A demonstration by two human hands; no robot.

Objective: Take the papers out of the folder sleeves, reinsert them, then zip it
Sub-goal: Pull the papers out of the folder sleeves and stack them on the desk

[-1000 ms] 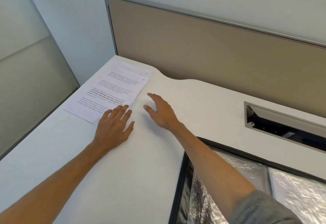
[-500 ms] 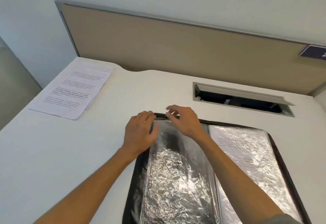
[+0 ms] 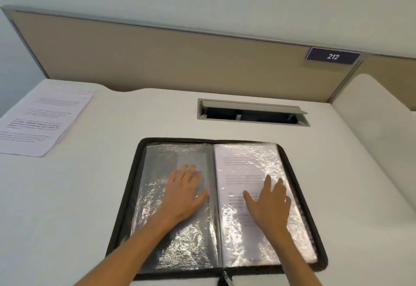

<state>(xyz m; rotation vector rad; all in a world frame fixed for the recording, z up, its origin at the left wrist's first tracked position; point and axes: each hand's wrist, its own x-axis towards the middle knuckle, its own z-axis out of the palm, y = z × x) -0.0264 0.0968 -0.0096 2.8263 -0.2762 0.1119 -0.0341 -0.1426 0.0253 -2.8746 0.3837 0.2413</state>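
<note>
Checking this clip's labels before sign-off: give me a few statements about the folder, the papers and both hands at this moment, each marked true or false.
1. The folder lies open on the desk. True.
2. The left hand grips a sheet lifted clear of a sleeve. False: it rests flat, fingers straight, on the left sleeve.
3. The right sleeve holds a printed page. True.
4. The loose papers lie to the right of the folder. False: they lie at the desk's far left.
5. The right hand pulls the zipper tab. False: it rests on the right sleeve, fingers spread.
</note>
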